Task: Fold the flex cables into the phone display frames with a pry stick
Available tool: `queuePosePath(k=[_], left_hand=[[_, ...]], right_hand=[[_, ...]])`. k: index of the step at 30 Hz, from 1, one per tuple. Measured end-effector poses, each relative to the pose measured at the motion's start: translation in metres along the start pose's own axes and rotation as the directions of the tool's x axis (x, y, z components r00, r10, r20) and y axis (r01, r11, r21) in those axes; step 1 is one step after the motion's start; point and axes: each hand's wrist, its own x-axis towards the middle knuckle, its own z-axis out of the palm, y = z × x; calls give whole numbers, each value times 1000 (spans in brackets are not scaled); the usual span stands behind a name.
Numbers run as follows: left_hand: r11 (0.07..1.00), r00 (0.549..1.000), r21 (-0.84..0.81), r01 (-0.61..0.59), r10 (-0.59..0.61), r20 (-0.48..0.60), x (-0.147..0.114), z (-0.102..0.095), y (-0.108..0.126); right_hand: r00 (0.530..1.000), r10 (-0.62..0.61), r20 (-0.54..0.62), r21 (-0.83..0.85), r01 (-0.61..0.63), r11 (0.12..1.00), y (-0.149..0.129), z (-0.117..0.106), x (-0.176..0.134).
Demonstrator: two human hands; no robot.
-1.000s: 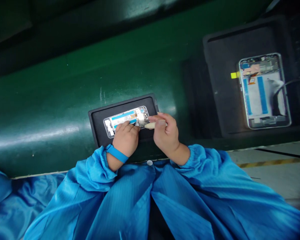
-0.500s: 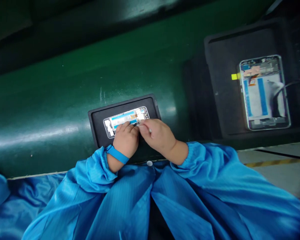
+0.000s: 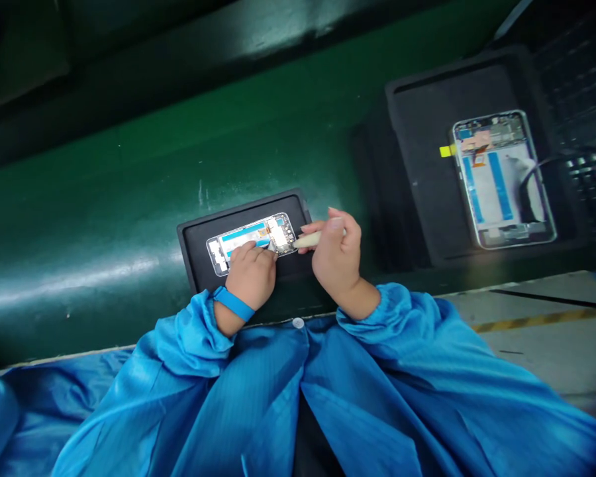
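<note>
An opened phone [image 3: 246,233] lies in a shallow black tray [image 3: 195,258], its blue strips and circuit board exposed. My left hand [image 3: 251,277] grips its near edge, with curled fingers lying over the middle of the frame. A blue band circles that wrist. In my right hand [image 3: 338,258] a cream pointed stick [image 3: 312,240], like a pry stick, is pinched between thumb and fingers. Its tip is at the right end of the phone, by the board; whether it touches is too small to tell. My left fingertips partly hide the board's near left corner.
At the right, a larger black tray [image 3: 427,192] holds a bigger opened phone [image 3: 506,179] with a yellow tab [image 3: 447,152] on its side. A dark cable [image 3: 551,161] runs to it. The green bench [image 3: 129,199] ends at a front edge close to my body.
My right hand has moved right, away from my left fingertips, and the cream stick now shows in it, pointing left. My left hand stays on the phone. The view has shifted slightly.
</note>
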Motion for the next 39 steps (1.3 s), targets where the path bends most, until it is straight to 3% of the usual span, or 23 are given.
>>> queuePosePath(k=[6,10,12,17,19,21,25,28,39], left_hand=[[1000,1000,-7,-7,7,7,-5,-1,0],[1000,1000,-12,-18,18,-22,-10,-1,-1],[999,999,21,-28,29,-39,-10,0,0],[999,999,31,-32,33,-32,-8,1,1],[999,999,7,-32,32,-38,-8,0,0],[999,998,-25,-39,38,-54,-8,-2,-2],[996,999,-85,-40,37,-37,-9,-5,-5],[994,999,-97,-42,39,-24,-10,-6,-5],[989,986,-86,-119,108,-125,-13,-3,-6]], right_hand=[[994,-95,47,-28,97,995,1,-7,-11],[994,109,25,-109,-106,988,-19,-22,-10],[987,151,46,-151,-143,978,-26,-27,-7],[993,70,92,-247,-45,968,-26,-27,-6],[985,54,163,-294,-4,956,-26,-26,-7],[956,73,285,-374,40,927,-29,-26,-7],[832,230,505,-521,81,849,-39,-24,-6],[793,327,515,-546,8,838,-39,-19,-5],[758,447,476,-568,-123,814,-37,-13,4]])
